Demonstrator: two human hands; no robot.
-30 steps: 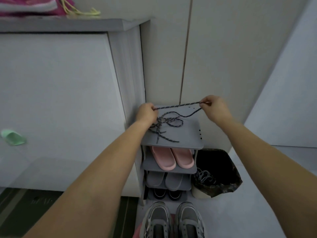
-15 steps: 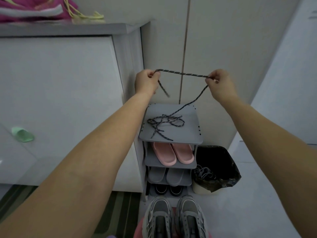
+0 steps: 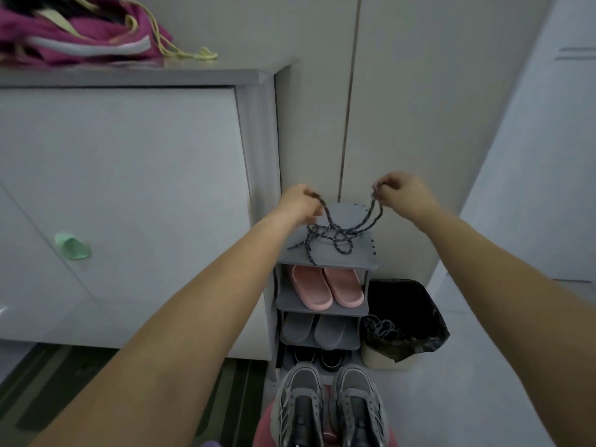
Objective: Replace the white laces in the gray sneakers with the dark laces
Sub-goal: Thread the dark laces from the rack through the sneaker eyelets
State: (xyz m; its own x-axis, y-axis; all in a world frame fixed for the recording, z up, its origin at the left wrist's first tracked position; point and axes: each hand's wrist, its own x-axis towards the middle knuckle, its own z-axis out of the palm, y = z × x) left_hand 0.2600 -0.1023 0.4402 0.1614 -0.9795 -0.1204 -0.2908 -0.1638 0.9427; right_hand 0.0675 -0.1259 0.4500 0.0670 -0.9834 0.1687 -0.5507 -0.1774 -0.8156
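Note:
A tangle of dark speckled laces (image 3: 333, 236) lies on the top shelf of a small grey shoe rack (image 3: 325, 258). My left hand (image 3: 298, 203) pinches one strand just above the rack's left side. My right hand (image 3: 403, 193) pinches a looped strand above its right side, and both strands run down into the tangle. The two gray sneakers (image 3: 329, 411) sit side by side at the bottom of the view with no laces showing in their eyelets. White laces (image 3: 382, 327) lie inside the black-lined bin.
A white cabinet (image 3: 129, 204) stands left of the rack with a pink bag (image 3: 74, 37) on top. Pink slippers (image 3: 327, 287), grey slippers and dark shoes fill the lower shelves. The lined bin (image 3: 403, 321) stands to the rack's right. A green object (image 3: 71, 246) is at the left.
Both hands rose with a taut strand held between them, then came back down close to the rack's top. The strands now hang slack into the tangle.

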